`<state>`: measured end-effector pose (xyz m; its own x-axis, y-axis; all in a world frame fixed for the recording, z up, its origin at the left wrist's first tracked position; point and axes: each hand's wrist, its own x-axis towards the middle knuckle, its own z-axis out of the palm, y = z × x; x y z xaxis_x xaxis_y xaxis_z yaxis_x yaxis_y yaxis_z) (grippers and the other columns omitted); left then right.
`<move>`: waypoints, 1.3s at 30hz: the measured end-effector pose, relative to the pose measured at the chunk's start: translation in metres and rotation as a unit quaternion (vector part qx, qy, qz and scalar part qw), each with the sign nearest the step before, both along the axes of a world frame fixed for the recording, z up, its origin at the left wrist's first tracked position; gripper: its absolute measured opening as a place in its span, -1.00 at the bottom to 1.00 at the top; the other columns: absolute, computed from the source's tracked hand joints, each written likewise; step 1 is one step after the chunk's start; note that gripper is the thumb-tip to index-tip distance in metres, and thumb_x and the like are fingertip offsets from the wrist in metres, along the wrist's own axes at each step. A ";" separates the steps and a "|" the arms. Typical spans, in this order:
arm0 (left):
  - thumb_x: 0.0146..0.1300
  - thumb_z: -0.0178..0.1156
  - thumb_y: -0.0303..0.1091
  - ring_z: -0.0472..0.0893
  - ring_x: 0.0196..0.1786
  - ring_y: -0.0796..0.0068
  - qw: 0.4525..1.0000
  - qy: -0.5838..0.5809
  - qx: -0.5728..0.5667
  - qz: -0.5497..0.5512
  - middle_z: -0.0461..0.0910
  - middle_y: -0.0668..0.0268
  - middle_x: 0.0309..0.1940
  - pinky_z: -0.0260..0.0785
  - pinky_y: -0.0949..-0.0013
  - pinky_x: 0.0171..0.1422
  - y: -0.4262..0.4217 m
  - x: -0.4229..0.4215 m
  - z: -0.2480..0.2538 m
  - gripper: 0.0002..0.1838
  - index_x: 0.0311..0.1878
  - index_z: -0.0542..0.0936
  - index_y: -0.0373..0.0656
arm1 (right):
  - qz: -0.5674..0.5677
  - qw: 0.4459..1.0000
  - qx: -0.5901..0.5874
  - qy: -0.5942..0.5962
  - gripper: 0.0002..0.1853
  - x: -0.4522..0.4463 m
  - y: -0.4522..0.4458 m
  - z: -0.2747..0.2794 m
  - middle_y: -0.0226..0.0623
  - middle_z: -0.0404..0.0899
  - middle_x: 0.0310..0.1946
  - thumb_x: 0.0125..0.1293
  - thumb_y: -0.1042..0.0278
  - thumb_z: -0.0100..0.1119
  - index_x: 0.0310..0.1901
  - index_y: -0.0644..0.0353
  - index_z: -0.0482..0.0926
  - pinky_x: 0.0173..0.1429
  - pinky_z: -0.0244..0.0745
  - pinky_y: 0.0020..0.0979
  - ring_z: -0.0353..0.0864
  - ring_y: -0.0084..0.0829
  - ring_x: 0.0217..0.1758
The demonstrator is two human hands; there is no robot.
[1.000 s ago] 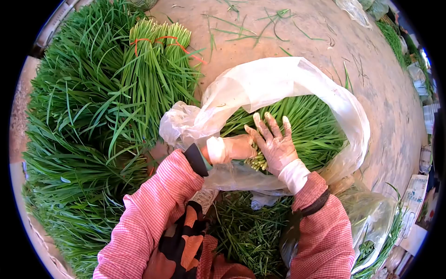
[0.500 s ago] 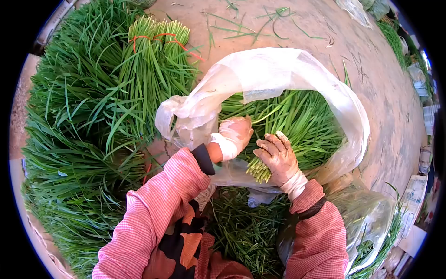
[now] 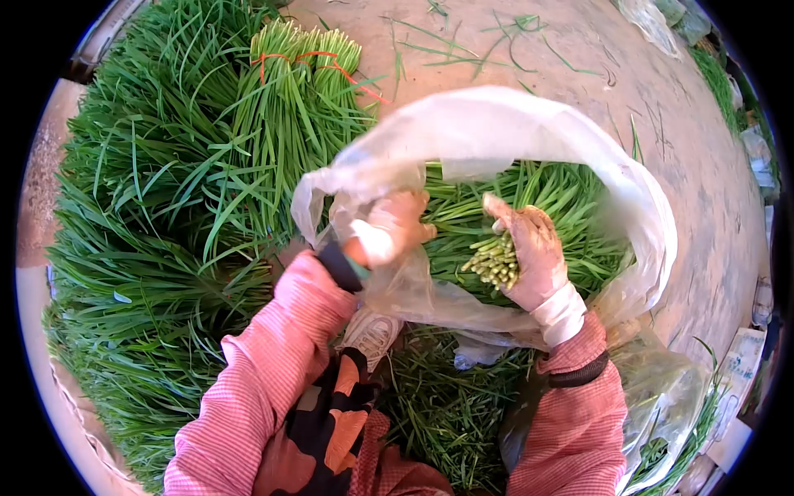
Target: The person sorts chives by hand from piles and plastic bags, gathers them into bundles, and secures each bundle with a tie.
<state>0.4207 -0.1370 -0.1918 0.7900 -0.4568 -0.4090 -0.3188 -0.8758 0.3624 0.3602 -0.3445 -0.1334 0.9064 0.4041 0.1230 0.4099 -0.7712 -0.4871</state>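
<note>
Inside a clear plastic bag (image 3: 571, 132) with its mouth spread wide lies a heap of garlic chives (image 3: 579, 198). My gloved right hand (image 3: 536, 252) curls around a bunch of garlic chives (image 3: 494, 263) near its pale cut ends, which face toward me and to the left. At the bag's left rim is my gloved left hand (image 3: 397, 221), smeared by motion. It is close to the gathered plastic, and I cannot make out whether its fingers grip the film.
Chive bundles with red ties (image 3: 299, 58) lie at the upper left beside a large green pile (image 3: 141, 207). Loose leaves (image 3: 447, 413) cover the ground near my shoe (image 3: 370, 335). Another clear bag (image 3: 662, 388) sits at the lower right. Stray blades (image 3: 513, 37) lie on the floor.
My left hand has moved left, from over the chives to the bag's left rim. My right hand has shifted up, and the bunch's cut ends have risen and turned toward me. The view has shifted slightly.
</note>
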 end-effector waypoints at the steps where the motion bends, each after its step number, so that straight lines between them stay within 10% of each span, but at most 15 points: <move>1: 0.01 0.17 -0.13 0.43 -0.01 0.14 0.998 -0.003 0.059 0.007 0.43 0.06 -0.10 0.28 0.23 0.06 -0.009 -0.004 -0.006 -0.46 0.02 0.36 -0.25 | 0.001 1.000 -0.001 0.000 -0.51 0.001 0.005 0.000 -0.19 0.44 -0.32 -0.29 0.32 0.28 -0.21 0.16 0.40 0.13 0.20 -0.19 0.40 -0.18 -0.13; 4: -0.03 0.18 -0.18 0.47 -0.10 0.18 0.983 -0.116 0.140 0.029 0.46 0.08 -0.20 0.31 0.24 -0.01 -0.009 -0.026 -0.049 -0.59 -0.15 0.43 -0.24 | 0.001 1.000 -0.013 0.015 -0.49 0.000 0.013 -0.003 -0.19 0.44 -0.29 -0.30 0.32 0.29 -0.18 0.15 0.42 0.15 0.19 -0.19 0.39 -0.17 -0.10; 8: -0.11 0.14 -0.33 0.51 -0.29 0.04 0.979 -0.134 -0.146 0.051 0.50 -0.01 -0.41 0.34 0.17 -0.16 0.012 -0.035 -0.003 -0.77 -0.36 0.50 -0.25 | 0.077 0.995 -0.058 0.019 -0.53 -0.015 0.020 -0.013 -0.20 0.41 -0.12 -0.29 0.23 0.31 -0.23 0.10 0.44 0.26 0.09 -0.19 0.31 -0.21 0.08; 12: -0.15 0.13 -0.35 0.50 -0.29 0.03 0.977 -0.177 -0.113 -0.042 0.51 0.00 -0.41 0.34 0.14 -0.20 0.011 -0.034 0.017 -0.81 -0.45 0.52 -0.25 | 0.150 0.971 -0.179 0.044 -0.57 -0.020 0.052 0.009 0.02 0.01 0.25 -0.32 0.17 0.34 -0.33 0.09 0.45 0.37 -0.14 -0.15 -0.04 -0.09 0.34; 14: -0.04 0.15 -0.31 0.48 -0.12 0.13 0.987 0.086 -0.132 -0.045 0.49 0.02 -0.20 0.33 0.23 -0.03 0.009 -0.030 0.035 -0.62 -0.12 0.46 -0.26 | 0.165 0.973 -0.159 0.027 -0.54 -0.024 0.059 0.002 0.05 0.00 0.25 -0.32 0.16 0.34 -0.31 0.11 0.45 0.36 -0.13 -0.13 -0.01 -0.08 0.32; 17: 0.06 0.14 -0.27 0.50 -0.13 0.46 0.852 0.392 -0.339 0.076 0.54 0.26 -0.20 0.32 0.38 0.00 0.031 -0.024 0.031 -0.63 -0.09 0.48 -0.28 | 0.153 0.984 -0.081 0.034 -0.50 -0.024 0.051 0.004 0.02 0.09 0.21 -0.34 0.17 0.34 -0.27 0.13 0.44 0.33 -0.07 -0.12 0.07 -0.08 0.28; 22: 0.18 0.04 -0.32 0.45 -0.04 0.52 0.698 0.470 -0.532 0.094 0.51 0.32 -0.11 0.21 0.46 0.15 0.045 -0.031 0.028 -0.68 -0.05 0.48 -0.30 | 0.108 0.993 -0.048 -0.007 -0.49 -0.026 0.039 -0.010 -0.19 0.36 -0.15 -0.37 0.15 0.37 -0.27 0.07 0.45 0.22 0.11 -0.13 0.30 -0.21 0.05; 27: 0.15 0.04 -0.34 0.43 0.01 0.48 0.743 0.256 -0.576 0.223 0.48 0.27 -0.07 0.16 0.40 0.19 0.055 -0.043 0.028 -0.62 0.02 0.43 -0.30 | -0.079 0.917 0.369 -0.131 -0.73 -0.018 -0.001 0.049 -0.39 0.45 -0.35 -0.02 0.48 0.23 -0.25 0.09 0.40 -0.15 0.43 -0.46 0.47 -0.44 -0.21; 28: 0.14 0.03 -0.36 0.43 0.01 0.48 0.736 0.240 -0.585 0.241 0.48 0.28 -0.07 0.16 0.39 0.20 0.057 -0.045 0.040 -0.62 0.03 0.42 -0.30 | -0.196 0.926 0.287 -0.150 -0.72 -0.032 -0.012 0.081 -0.34 0.44 -0.30 0.03 0.59 0.14 -0.20 0.12 0.38 -0.14 0.45 -0.47 0.46 -0.45 -0.21; 32: -0.07 0.24 -0.42 0.31 0.17 0.39 0.700 0.131 -0.677 0.186 0.30 0.23 0.14 0.07 0.35 0.27 0.054 -0.060 0.129 -0.29 0.21 0.21 -0.23 | -0.230 0.811 0.489 -0.223 -0.55 -0.092 -0.030 0.217 -0.07 0.38 0.04 0.21 0.31 -0.14 0.08 0.43 0.29 0.13 0.38 -0.27 0.43 -0.24 0.06; 36: -0.34 0.44 -0.07 -0.04 0.35 0.21 0.783 -0.030 -0.601 -0.157 -0.11 0.06 0.32 -0.22 0.23 0.37 0.017 -0.095 0.261 0.24 0.32 -0.19 -0.25 | -0.423 0.760 0.419 -0.260 -0.61 -0.150 0.007 0.272 -0.24 0.45 -0.09 0.06 0.47 0.13 -0.02 0.27 0.41 0.04 0.34 -0.41 0.49 -0.45 -0.19; 39: -0.48 0.47 0.14 -0.14 0.37 0.13 0.794 -0.132 -0.537 -0.252 -0.14 -0.02 0.31 -0.28 0.17 0.38 -0.014 -0.154 0.296 0.41 0.31 -0.24 -0.33 | -0.312 0.795 0.504 -0.130 -0.58 -0.177 0.050 0.297 -0.42 0.46 -0.23 -0.08 0.63 0.25 -0.12 0.18 0.41 -0.16 0.43 -0.57 0.46 -0.61 -0.19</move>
